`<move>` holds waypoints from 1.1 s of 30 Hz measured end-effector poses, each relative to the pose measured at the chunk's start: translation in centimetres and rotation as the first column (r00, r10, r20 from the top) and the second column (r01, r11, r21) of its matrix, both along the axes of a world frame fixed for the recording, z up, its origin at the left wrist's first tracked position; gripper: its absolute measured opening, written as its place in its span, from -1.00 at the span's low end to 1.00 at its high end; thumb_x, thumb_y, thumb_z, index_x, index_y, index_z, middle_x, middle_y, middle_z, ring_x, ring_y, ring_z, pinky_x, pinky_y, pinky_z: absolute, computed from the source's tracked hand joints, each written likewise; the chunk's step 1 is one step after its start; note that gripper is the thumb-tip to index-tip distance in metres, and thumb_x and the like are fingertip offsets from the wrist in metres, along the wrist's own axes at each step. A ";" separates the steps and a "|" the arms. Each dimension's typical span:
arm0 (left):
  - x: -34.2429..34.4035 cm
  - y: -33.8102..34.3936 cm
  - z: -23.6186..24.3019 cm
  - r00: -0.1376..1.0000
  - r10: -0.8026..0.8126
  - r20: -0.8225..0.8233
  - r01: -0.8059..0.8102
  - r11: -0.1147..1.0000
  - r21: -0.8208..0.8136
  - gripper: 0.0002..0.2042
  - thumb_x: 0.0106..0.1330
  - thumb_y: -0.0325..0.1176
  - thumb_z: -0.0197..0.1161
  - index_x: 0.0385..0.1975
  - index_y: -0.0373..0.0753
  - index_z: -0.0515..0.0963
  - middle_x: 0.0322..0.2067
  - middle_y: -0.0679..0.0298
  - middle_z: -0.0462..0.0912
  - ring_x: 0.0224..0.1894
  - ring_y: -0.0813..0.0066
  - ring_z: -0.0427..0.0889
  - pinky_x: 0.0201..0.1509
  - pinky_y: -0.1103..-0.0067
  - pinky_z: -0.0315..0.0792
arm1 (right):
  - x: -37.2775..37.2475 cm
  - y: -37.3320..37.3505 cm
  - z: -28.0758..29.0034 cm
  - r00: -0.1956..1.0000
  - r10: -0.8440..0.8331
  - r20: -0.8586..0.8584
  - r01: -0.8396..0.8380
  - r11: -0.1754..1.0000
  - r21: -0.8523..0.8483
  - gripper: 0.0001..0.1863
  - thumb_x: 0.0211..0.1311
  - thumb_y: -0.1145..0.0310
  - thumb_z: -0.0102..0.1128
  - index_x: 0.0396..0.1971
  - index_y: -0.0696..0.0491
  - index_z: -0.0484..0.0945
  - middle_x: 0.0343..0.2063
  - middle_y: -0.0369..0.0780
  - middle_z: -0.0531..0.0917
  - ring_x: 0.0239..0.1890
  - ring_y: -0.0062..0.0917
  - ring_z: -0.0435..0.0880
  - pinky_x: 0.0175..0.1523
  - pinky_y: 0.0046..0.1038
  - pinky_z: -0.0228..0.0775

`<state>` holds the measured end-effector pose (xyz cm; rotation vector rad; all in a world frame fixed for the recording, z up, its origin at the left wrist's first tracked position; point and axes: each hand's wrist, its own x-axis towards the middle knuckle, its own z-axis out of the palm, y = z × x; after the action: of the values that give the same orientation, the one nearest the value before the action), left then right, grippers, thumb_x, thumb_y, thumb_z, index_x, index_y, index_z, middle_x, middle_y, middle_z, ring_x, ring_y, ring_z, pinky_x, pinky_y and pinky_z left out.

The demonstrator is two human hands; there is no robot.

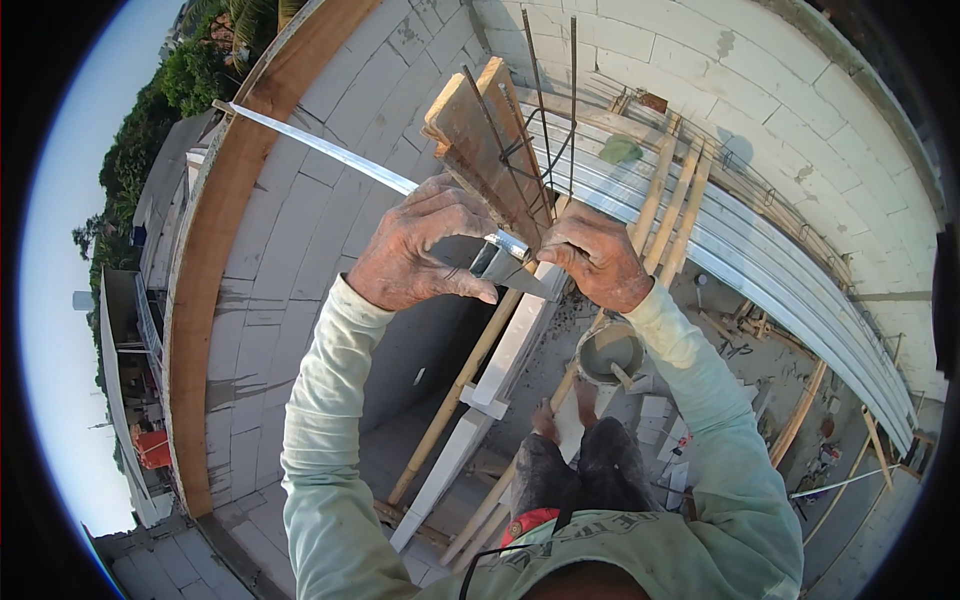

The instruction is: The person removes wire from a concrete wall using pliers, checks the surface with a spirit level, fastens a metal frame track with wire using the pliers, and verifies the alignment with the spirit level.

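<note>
A long silver metal bar (330, 150) runs from the curved wooden edge at upper left down to the middle of the view. My left hand (430, 245) has its fingers bent over the bar near its lower end, with the thumb held apart below. Just right of that end, my right hand (600, 260) is closed in a pinch, and what sits between its fingertips is hidden. A grey, flat, wedge-shaped piece (525, 278) shows below the bar's end, between the hands. Behind them stand mortar-stained wooden boards (485, 135) beside upright steel rebar (573, 90).
Block walls (290, 220) rise at left and far right. Ribbed metal sheets (780, 270) lie at right, with bamboo poles (668, 200) across them. Below are a bucket (610, 352) of grey mix, my bare feet, a white beam (450, 460) and scattered blocks (655, 408).
</note>
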<state>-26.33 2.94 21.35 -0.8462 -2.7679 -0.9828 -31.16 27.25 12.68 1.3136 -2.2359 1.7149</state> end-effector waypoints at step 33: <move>0.1 0.6 0.8 0.999 0.012 0.043 -0.011 1.000 -0.013 -0.35 -0.42 0.02 0.53 -0.17 -0.05 0.64 -0.21 0.33 0.66 -0.01 0.30 0.57 0.38 0.07 0.04 | 11.4 -4.7 -5.6 0.941 -0.202 0.272 0.211 0.977 -0.006 -0.73 0.21 0.50 0.10 -0.08 0.15 0.55 -0.21 -0.06 0.66 -0.20 -0.25 0.68 -0.10 -0.38 0.54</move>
<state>-26.21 3.50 22.12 -0.8196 -2.8142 -0.9940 -19.74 22.50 7.12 0.8425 -2.3657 1.9419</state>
